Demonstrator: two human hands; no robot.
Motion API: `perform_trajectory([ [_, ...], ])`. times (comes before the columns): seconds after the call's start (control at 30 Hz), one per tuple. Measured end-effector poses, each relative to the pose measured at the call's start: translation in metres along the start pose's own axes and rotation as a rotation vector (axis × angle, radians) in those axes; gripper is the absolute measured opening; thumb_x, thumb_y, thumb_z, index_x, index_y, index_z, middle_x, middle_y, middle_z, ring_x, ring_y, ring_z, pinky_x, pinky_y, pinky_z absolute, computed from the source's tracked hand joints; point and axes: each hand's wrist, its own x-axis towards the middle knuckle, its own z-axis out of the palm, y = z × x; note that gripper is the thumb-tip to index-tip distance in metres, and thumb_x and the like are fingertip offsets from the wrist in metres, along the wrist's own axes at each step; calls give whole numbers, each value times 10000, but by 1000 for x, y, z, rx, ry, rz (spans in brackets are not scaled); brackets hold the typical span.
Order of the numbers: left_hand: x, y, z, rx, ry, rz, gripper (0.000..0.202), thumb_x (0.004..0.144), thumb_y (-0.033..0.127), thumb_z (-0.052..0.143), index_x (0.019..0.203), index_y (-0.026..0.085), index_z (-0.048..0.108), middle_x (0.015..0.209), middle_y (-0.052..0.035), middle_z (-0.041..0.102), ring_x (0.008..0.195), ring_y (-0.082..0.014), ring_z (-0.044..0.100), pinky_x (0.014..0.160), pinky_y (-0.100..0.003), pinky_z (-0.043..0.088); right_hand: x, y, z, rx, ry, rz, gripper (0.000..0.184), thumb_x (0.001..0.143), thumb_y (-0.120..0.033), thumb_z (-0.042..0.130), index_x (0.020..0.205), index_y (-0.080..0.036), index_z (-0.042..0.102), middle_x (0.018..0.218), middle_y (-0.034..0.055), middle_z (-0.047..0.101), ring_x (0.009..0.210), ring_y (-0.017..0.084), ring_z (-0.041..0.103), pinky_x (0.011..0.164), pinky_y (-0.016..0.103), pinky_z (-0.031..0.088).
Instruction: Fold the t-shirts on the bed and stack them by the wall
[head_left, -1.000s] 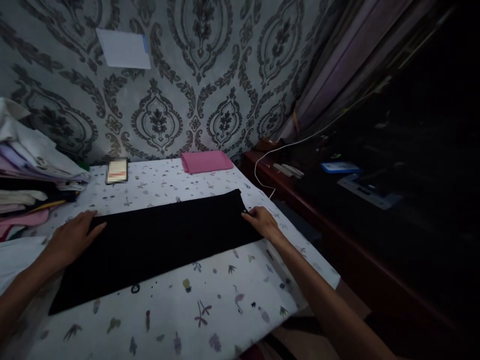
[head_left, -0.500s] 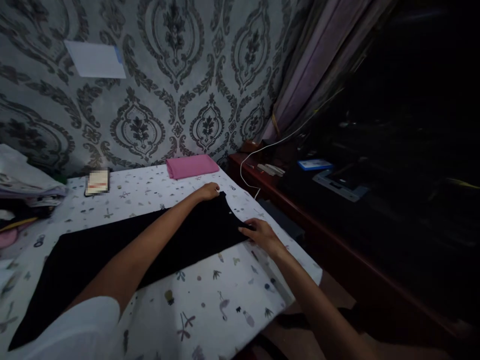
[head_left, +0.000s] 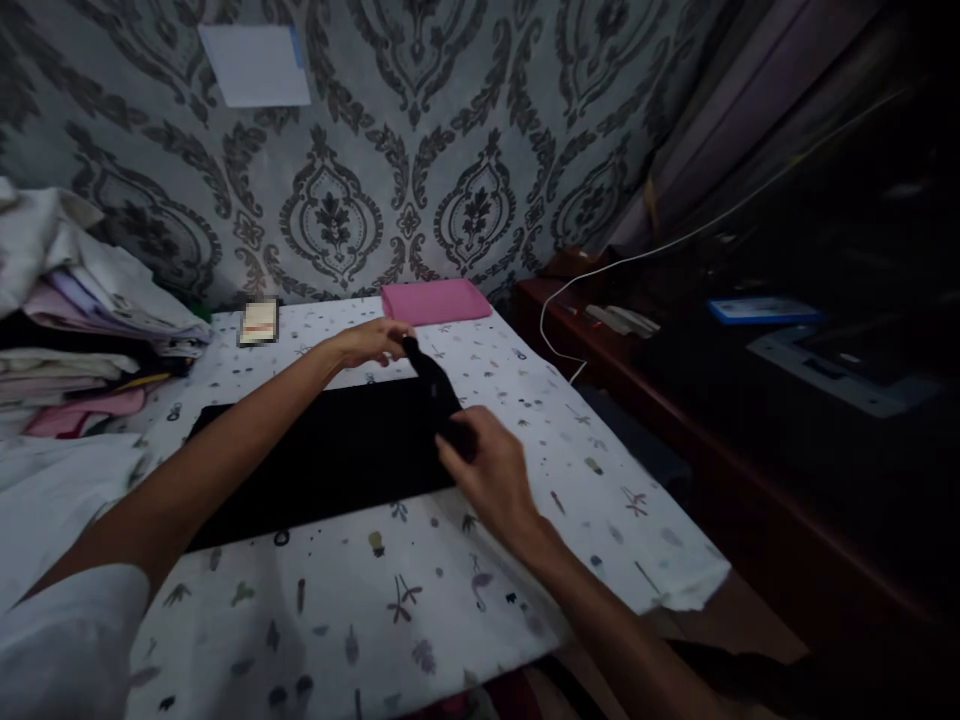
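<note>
A black garment [head_left: 345, 450], its kind not clear, lies as a long flat strip on the white patterned cloth [head_left: 480, 570]. Its right end is lifted and bent up off the surface. At the far corner of that end, my left hand [head_left: 373, 343] pinches the edge between thumb and fingers. My right hand [head_left: 487, 470] grips the near corner, fingers curled round the black fabric. My left forearm crosses above the garment and hides part of its left side.
A folded pink cloth [head_left: 436, 301] lies by the wall. Stacked clothes [head_left: 82, 330] stand at the left, near a small blurred box [head_left: 259, 322]. A dark red desk [head_left: 645, 385] with a white cable [head_left: 546, 310] borders the right side.
Both hands have raised the garment's right end and drawn it leftward over the rest, so the black strip looks shorter. The camera view has turned left and slightly down.
</note>
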Motion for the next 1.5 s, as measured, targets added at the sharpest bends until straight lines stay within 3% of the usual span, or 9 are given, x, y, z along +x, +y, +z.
perform_trajectory([
  [0.2, -70, -54, -23, -223, 45, -217, 292, 644, 200, 746, 906, 160, 621, 786, -10, 617, 792, -163, 687, 600, -221, 519, -17, -19, 60, -488, -343, -309, 189, 806, -30, 566, 884, -201, 571, 898, 41, 621, 783, 177, 594, 595, 267, 402],
  [0.33, -70, -56, -14, -260, 87, -174, 293, 706, 303, 771, 890, 147, 606, 783, -14, 619, 751, -160, 683, 617, -266, 558, -20, -13, 65, -546, -306, -334, 189, 813, -29, 565, 877, -208, 558, 871, 27, 602, 758, 162, 570, 582, 261, 378],
  [0.67, -77, -53, -12, -250, 190, -87, 209, 633, 79, 669, 809, 156, 588, 671, 28, 585, 629, -100, 629, 619, -234, 558, -26, -18, 63, -507, -163, -430, 142, 821, -56, 577, 838, -197, 587, 817, 22, 573, 716, 142, 541, 559, 253, 352],
  [0.9, -85, -53, -10, 446, 244, -67, 191, 677, 126, 578, 845, 179, 652, 778, -9, 600, 797, -192, 630, 779, -362, 550, -30, -22, 57, -419, -316, -395, 50, 857, -192, 631, 901, -178, 649, 876, 49, 630, 783, 173, 605, 605, 265, 445],
  [1.07, -87, -37, 25, 889, 431, 278, 413, 933, 273, 408, 1320, 198, 531, 1331, -117, 565, 1271, -261, 501, 1096, -445, 382, -28, -17, 46, -252, -157, -427, 311, 967, -329, 490, 1151, -139, 653, 1072, 138, 665, 999, 238, 623, 855, 387, 515],
  [1.13, -84, -41, 47, 896, 369, 333, 507, 990, 371, 332, 1464, 192, 364, 1523, -135, 416, 1425, -244, 351, 1168, -439, 285, -29, -8, 53, -331, -126, -452, 366, 968, -312, 486, 1263, -132, 608, 1274, 183, 615, 1207, 291, 551, 997, 479, 460],
  [1.27, -76, -58, 70, 936, 146, 187, 660, 988, 530, 296, 1545, 189, 204, 1636, -151, 197, 1525, -268, 102, 1211, -529, 95, -36, 11, 68, -393, -194, -473, 440, 961, -313, 503, 1358, -127, 545, 1432, 195, 518, 1369, 295, 438, 1108, 516, 377],
  [1.37, -68, -60, 59, 839, 66, 124, 699, 978, 562, 294, 1554, 179, 192, 1639, -146, 189, 1523, -255, 122, 1221, -494, 96, -40, 20, 61, -336, -129, -404, 420, 987, -334, 436, 1351, -153, 545, 1467, 171, 485, 1371, 279, 434, 1100, 499, 392],
  [1.5, -45, -42, 31, 690, 62, 180, 597, 990, 392, 297, 1516, 110, 276, 1604, -153, 295, 1478, -205, 281, 1203, -359, 223, -43, 32, 38, -326, 41, -102, 492, 978, -457, 427, 1349, -144, 511, 1355, 191, 543, 1240, 312, 509, 999, 508, 450],
])
